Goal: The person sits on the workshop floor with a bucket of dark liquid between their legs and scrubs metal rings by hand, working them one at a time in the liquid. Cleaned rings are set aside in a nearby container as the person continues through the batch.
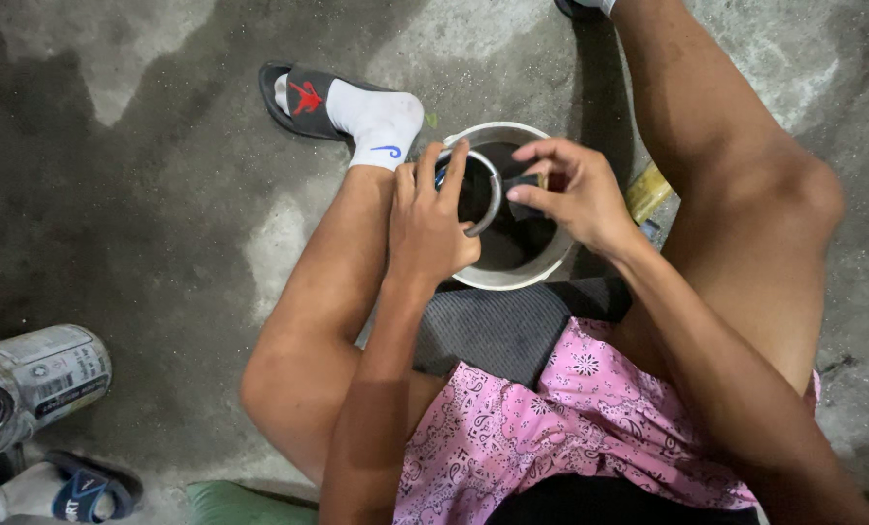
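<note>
At the far left edge, near the viewer, a metal can with a paper label lies tilted on the concrete floor. Just below it, a second foot in a dark blue slipper and white sock shows at the bottom edge; whose foot it is cannot be told.

Farther off and to the right, the person's foot in a white sock rests in a black slide with a red mark. The bare leg runs from this foot toward the viewer.

At centre, a white bucket stands on the floor between the person's legs. Its inside is dark; the contents cannot be told.

The left hand is closed on a metal ring, fingers curled over the ring's left side. The ring is held over the left part of the bucket opening.

The right hand pinches a small dark piece between thumb and fingers, just right of the ring and above the bucket. What the piece is cannot be told.

Near the bucket, a dark ribbed mat lies under the person, next to pink patterned shorts.

Right of the right hand, a yellow object shows partly behind the wrist. The right leg fills the far right.
</note>
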A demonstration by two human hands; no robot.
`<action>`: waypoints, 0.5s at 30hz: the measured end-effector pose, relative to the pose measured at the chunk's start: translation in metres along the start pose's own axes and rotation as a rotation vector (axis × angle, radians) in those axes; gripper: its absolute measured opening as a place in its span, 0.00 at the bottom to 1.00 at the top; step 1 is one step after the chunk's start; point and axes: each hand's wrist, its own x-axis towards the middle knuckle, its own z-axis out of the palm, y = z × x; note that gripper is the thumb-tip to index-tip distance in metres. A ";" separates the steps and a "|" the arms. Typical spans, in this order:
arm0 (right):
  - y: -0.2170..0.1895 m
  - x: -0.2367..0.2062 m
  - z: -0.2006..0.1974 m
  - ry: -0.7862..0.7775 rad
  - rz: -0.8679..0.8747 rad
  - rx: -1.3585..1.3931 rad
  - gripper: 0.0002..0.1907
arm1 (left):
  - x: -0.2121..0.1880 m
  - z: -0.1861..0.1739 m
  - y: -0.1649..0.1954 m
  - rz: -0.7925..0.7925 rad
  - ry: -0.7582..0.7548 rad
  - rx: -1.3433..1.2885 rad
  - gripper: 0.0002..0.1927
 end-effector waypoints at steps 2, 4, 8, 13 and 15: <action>0.003 0.008 0.000 0.026 -0.018 -0.101 0.18 | -0.001 0.000 0.001 -0.005 0.001 0.003 0.51; 0.010 0.018 0.004 0.064 -0.044 -0.257 0.15 | -0.002 0.001 0.001 -0.007 -0.004 0.001 0.51; 0.030 0.016 0.018 0.047 -0.024 -0.226 0.14 | -0.002 0.001 -0.001 -0.013 -0.009 0.003 0.52; 0.044 0.002 0.022 0.018 0.013 -0.339 0.19 | -0.001 0.001 -0.001 0.008 -0.004 -0.016 0.51; 0.040 0.013 0.011 0.070 -0.032 -0.355 0.12 | -0.005 0.001 0.001 0.009 -0.049 -0.031 0.51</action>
